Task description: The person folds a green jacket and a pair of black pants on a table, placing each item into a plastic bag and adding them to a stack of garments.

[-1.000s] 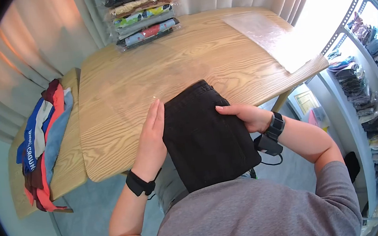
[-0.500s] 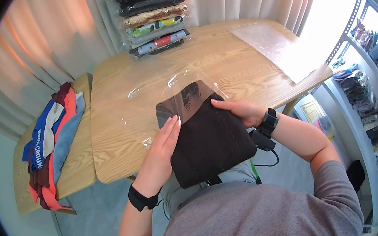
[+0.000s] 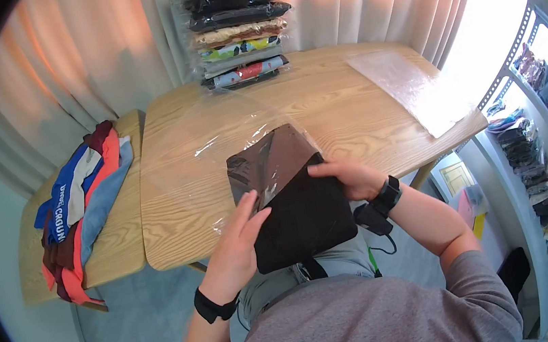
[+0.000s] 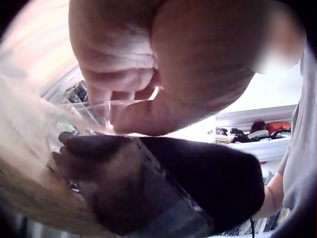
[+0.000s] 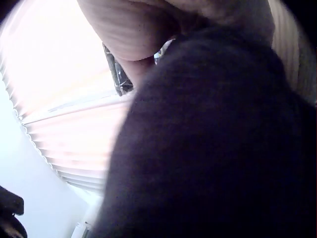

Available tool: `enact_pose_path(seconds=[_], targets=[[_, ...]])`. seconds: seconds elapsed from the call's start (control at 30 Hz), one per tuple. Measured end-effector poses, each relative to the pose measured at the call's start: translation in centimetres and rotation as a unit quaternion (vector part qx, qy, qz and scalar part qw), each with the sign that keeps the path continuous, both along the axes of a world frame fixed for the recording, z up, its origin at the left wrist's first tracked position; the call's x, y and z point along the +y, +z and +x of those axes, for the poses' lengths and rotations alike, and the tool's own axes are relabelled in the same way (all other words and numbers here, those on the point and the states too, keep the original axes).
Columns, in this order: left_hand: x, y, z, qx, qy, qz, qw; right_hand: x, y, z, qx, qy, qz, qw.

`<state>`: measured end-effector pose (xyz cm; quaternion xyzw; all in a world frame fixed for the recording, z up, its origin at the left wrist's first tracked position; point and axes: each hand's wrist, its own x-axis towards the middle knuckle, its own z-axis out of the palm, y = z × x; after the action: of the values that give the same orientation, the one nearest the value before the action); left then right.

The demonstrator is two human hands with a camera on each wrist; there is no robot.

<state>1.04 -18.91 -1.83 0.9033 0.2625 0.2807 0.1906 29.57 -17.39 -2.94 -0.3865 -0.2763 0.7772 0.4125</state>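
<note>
A folded black garment (image 3: 304, 218) lies tilted over the person's lap at the table's near edge, its far part covered by a clear plastic bag (image 3: 276, 160). The right hand (image 3: 357, 178) grips the garment's right edge, thumb on top and the other fingers hidden beneath. At the left side, the left hand (image 3: 233, 254) pinches the bag's open edge between thumb and fingers. In the left wrist view the film stretches by the left fingertips (image 4: 106, 106), above the dark cloth (image 4: 213, 173). Dark cloth (image 5: 213, 144) fills most of the right wrist view.
A stack of bagged clothes (image 3: 240, 35) stands at the back of the wooden table (image 3: 182, 203). Flat clear bags (image 3: 415, 95) lie at the right. Loose clothes (image 3: 83, 201) are piled on a side table at the left. Shelves of packed clothes (image 3: 539, 159) line the right.
The plastic bag has come over the garment's far part. The left hand has moved toward the body and right along the garment. The right hand still holds the right edge.
</note>
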Motion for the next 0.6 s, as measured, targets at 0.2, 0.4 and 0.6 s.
enact_pose_path(seconds=[0.2,0.4,0.6], targets=[[-2.5,-1.7,-0.6,-0.051,0.251,0.022,0.966,-0.8,0.5,-0.7,-0.048,0.002,0.066,0.997],[-4.3,-2.1,-2.0,0.097,0.384,-0.07,0.915,0.2,1.2,-1.3,-0.058,0.003,0.013,0.998],[-4.2,-3.3,-2.5,0.038,0.391,0.031,0.919,1.8,1.0,-3.8,-0.008,-0.008,0.015,1.0]])
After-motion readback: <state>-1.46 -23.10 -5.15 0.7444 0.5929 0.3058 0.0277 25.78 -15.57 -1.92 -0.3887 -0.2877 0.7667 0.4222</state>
